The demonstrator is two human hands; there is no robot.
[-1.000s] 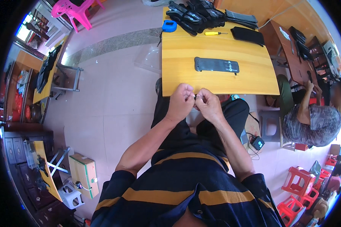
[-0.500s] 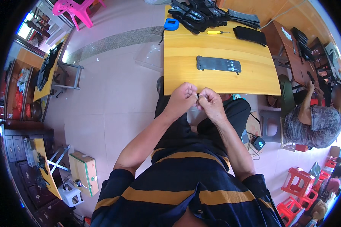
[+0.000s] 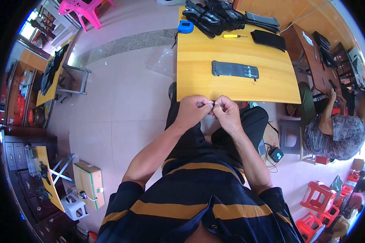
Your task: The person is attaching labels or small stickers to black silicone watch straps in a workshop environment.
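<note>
At the near edge of the yellow wooden table (image 3: 198, 87), my left hand (image 3: 194, 108) and my right hand (image 3: 227, 113) meet with their fingers pinched together. Between the fingertips shows a tiny dark piece (image 3: 213, 103), too small to name; both hands grip at it. Just beyond them on the tabletop lies a flat dark grey strip (image 3: 235, 70) with a rounded left end and white printed marks toward its right end. Neither hand touches that strip.
Farther back on the table are a blue tape measure (image 3: 185, 27), a yellow-handled screwdriver (image 3: 232, 36), a black pouch-like piece (image 3: 268, 40), a stack of grey strips (image 3: 261, 21) and a heap of black straps (image 3: 211, 18). A seated co-worker (image 3: 334, 133) is on the right.
My left hand's fingers have come down and flattened toward the right fingertips. The pinch of both hands stays in nearly the same place. The view has shifted slightly.
</note>
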